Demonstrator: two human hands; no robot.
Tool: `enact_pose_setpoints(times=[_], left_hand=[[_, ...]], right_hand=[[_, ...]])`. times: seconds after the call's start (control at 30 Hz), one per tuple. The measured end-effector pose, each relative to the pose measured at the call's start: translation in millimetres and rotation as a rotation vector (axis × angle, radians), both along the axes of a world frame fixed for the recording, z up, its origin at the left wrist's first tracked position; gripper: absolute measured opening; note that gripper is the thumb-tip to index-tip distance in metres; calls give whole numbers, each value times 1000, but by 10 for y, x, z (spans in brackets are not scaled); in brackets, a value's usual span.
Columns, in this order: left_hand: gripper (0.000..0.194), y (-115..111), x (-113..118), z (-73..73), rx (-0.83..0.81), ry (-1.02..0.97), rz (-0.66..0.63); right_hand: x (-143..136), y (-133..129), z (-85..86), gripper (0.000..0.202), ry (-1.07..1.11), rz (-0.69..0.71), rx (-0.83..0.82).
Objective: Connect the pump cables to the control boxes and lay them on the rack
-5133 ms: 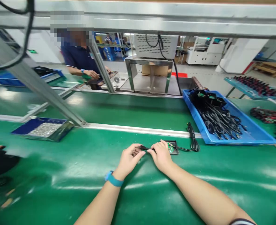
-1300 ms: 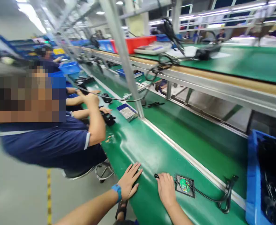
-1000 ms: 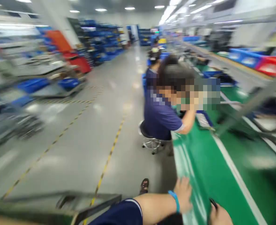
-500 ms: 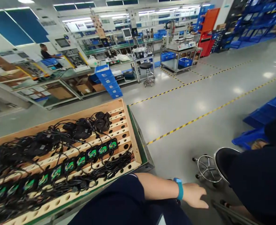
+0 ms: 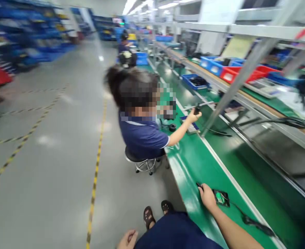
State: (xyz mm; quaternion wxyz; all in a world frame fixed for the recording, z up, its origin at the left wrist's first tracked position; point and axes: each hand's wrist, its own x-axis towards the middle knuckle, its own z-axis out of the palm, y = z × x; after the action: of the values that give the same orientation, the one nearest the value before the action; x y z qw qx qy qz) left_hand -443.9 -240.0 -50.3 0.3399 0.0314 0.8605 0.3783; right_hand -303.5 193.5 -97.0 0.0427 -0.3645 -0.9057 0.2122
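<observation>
on the green belt (image 5: 193, 162) the right hand (image 5: 206, 195) rests curled on a small open black unit (image 5: 221, 198) with its limp cable (image 5: 256, 224); whether it truly grips is unclear. the unit looks light, with a fragile board inside, best held by the casing edges. left hand (image 5: 126, 240) hangs loose, holding nothing.

The view has swung back from the cart to the belt, where the right hand (image 5: 207, 196) again rests beside the black module (image 5: 221, 198).

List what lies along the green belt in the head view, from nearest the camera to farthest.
Black cable → small black board with a green part → right hand → seated co-worker's hand holding a dark object → blue tray.
</observation>
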Motion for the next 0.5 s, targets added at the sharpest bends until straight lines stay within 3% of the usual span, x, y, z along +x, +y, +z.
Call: enact_pose_setpoints(times=[0.17, 0.27, 0.33, 0.4, 0.5], left_hand=[[50, 902, -454, 187, -32, 125, -387], [47, 1531, -515, 250, 1, 146, -583], [49, 1884, -478, 215, 53, 135, -686], [52, 2111, -394, 135, 102, 101, -741], [45, 2176, -260, 13, 54, 14, -729]], right_hand=[[390, -398, -130, 21, 142, -156, 45], [590, -539, -147, 15, 154, -220, 32], [656, -565, -124, 11, 134, -235, -20], [657, -507, -80, 6, 131, -240, -92], [525, -149, -1, 7, 207, -228, -163]])
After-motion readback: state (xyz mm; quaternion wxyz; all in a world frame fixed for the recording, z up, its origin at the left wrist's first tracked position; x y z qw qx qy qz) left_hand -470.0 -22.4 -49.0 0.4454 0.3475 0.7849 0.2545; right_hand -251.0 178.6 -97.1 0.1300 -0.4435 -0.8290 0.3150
